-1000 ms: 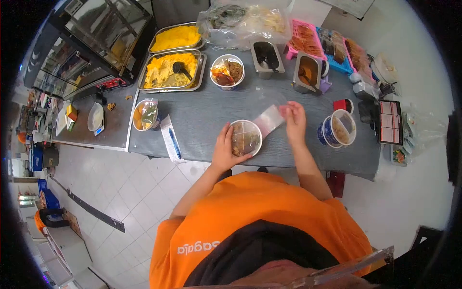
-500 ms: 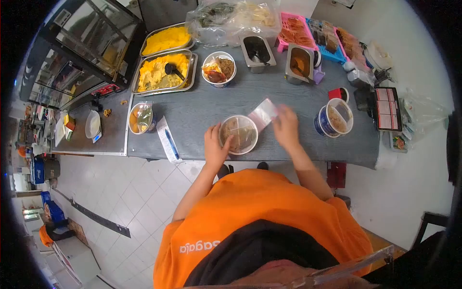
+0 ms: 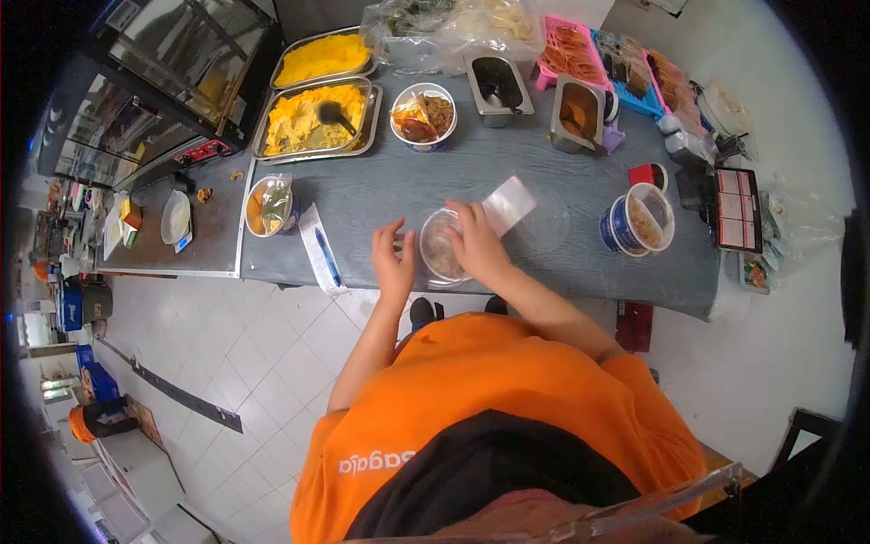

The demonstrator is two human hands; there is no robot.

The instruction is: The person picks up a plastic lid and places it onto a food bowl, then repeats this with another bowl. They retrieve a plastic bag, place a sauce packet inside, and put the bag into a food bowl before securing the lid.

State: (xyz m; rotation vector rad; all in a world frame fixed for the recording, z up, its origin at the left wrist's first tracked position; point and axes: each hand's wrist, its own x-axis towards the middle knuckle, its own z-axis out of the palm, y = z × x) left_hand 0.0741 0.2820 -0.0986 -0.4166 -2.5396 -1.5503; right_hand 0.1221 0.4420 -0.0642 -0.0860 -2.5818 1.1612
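Note:
A round bowl (image 3: 439,257) with pale brown food stands near the front edge of the counter. My right hand (image 3: 480,247) reaches over its right side, fingers spread and curved, hiding part of it. Just left of the bowl, my left hand (image 3: 393,263) is raised with its fingers apart and nothing in them. A flat pinkish-white packet (image 3: 509,205) lies beyond my right hand. Beside the packet rests a faint, clear round lid (image 3: 546,223).
Bowls of food stand at the left (image 3: 271,207), back (image 3: 423,117) and right (image 3: 638,220). Behind are yellow-food trays (image 3: 372,136) and metal containers (image 3: 497,85). A receipt with a pen (image 3: 321,249) lies left; a tablet (image 3: 739,208) is at the right.
My right hand has moved left from beyond the packet to the bowl. My left hand has let go of the bowl and moved slightly left. The clear round lid now shows beside the packet.

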